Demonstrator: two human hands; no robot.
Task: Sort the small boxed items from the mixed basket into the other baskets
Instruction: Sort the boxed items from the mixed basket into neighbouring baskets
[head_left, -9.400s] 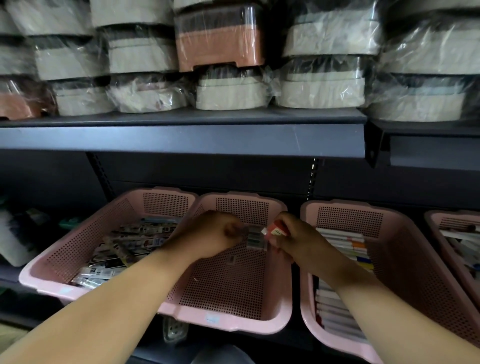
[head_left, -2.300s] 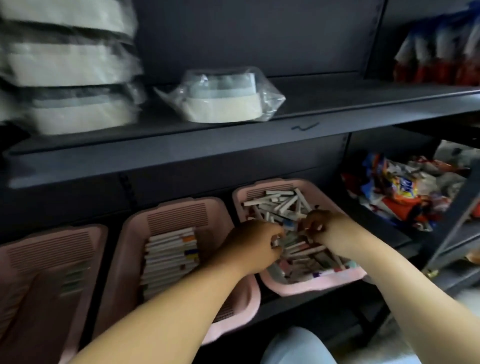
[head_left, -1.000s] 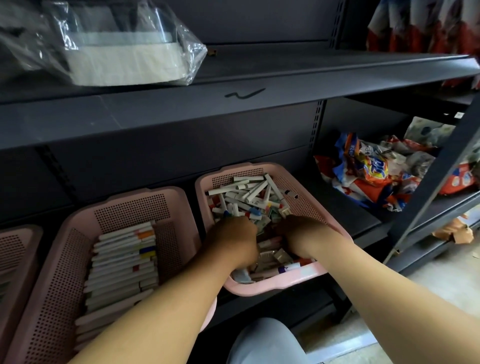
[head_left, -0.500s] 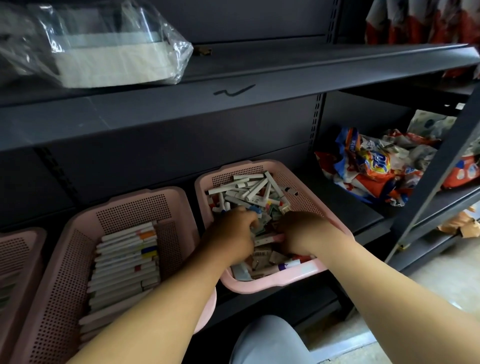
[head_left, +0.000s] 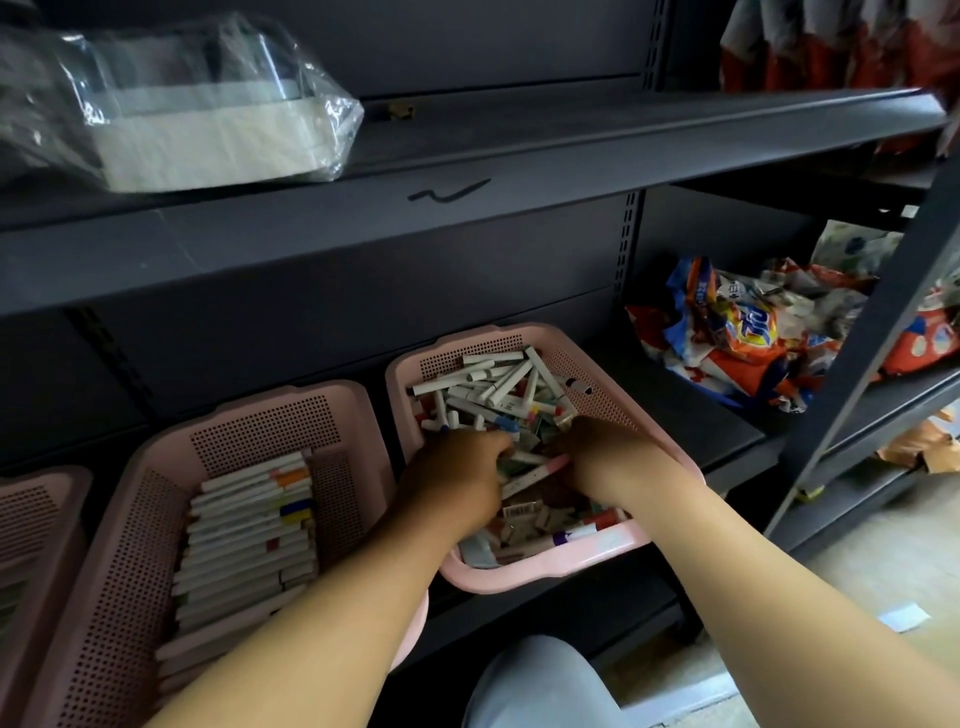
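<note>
The mixed pink basket (head_left: 540, 571) stands on the low shelf, full of jumbled small boxes (head_left: 498, 389). Both my hands are down in its front half. My left hand (head_left: 457, 478) lies knuckles up, its fingers curled into the pile. My right hand (head_left: 608, 452) faces it, fingers curled down among the boxes. A long white box with a pink end (head_left: 535, 470) lies between the two hands. Just what each hand grips is hidden under the fingers. To the left, a second pink basket (head_left: 104, 519) holds a neat row of long boxes (head_left: 249, 525).
A third pink basket (head_left: 31, 519) shows at the far left edge. A plastic-wrapped white item (head_left: 208, 130) sits on the upper shelf. Colourful detergent packets (head_left: 753, 332) lie on the shelf to the right, behind a slanted grey post (head_left: 883, 322). My knee (head_left: 535, 686) is below.
Both hands have stayed in the mixed basket and shifted a little among the boxes. The long pink-ended box now lies between them.
</note>
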